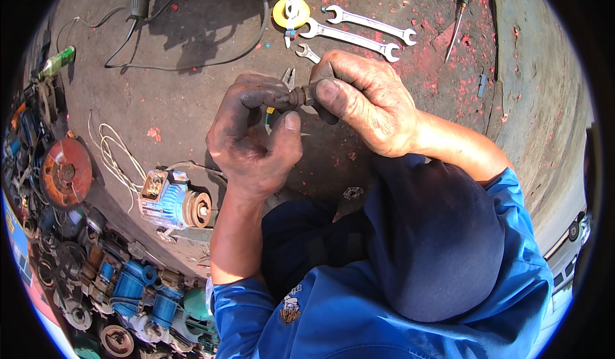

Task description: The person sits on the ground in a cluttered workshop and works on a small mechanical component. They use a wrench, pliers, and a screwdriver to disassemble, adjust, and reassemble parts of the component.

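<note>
Between my two hands is a small dark, greasy metal part (296, 97), bolt-like with a stepped, ringed end. My right hand (368, 106) pinches its right end between thumb and curled fingers. The blackened fingers of my left hand (253, 131) curl round its left end, the thumb just below. Fingers hide much of the part, so its full shape does not show. On the ground behind my hands lie pliers (289, 75), partly covered, and a small wrench (308, 53).
Two larger open-end wrenches (352, 38) and a yellow tape roll (291, 13) lie beyond my hands. A screwdriver (459, 19) is at far right, a corded power tool (137, 0) at far left. A blue motor (170, 200) stands left, near piled motors and parts (131, 288).
</note>
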Available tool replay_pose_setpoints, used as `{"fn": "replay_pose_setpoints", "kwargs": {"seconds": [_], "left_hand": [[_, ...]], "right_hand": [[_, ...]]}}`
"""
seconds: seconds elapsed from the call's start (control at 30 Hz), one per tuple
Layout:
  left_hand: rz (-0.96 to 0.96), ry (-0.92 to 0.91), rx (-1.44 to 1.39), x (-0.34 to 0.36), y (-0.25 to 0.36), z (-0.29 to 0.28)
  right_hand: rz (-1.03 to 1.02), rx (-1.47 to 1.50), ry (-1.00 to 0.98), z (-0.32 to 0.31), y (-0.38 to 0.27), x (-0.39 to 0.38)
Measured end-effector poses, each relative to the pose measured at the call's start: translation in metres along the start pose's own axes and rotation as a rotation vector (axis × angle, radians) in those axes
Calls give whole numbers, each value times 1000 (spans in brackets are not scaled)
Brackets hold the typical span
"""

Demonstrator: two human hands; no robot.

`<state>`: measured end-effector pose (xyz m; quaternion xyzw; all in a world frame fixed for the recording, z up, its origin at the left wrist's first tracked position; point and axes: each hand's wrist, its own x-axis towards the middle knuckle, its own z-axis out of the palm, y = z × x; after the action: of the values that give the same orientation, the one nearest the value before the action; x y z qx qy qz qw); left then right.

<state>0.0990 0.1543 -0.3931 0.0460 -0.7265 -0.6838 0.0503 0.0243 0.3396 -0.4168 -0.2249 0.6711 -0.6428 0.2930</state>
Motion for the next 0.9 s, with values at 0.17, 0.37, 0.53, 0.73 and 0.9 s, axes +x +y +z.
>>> {"fn": "replay_pose_setpoints", "kwargs": {"seconds": [0.17, 0.37, 0.53, 0.73, 0.9], "left_hand": [[15, 43, 30, 1, 5, 2], [-30, 54, 50, 2, 8, 2], [2, 43, 75, 1, 8, -1], [22, 49, 106, 5, 8, 0], [36, 26, 150, 8, 11, -1]], "right_hand": [[-95, -32, 6, -1, 1, 0], [-308, -80, 50, -2, 4, 3], [-336, -97, -7, -5, 3, 4], [-375, -104, 10, -7, -1, 5], [-440, -150, 69, -4, 1, 7]]}}
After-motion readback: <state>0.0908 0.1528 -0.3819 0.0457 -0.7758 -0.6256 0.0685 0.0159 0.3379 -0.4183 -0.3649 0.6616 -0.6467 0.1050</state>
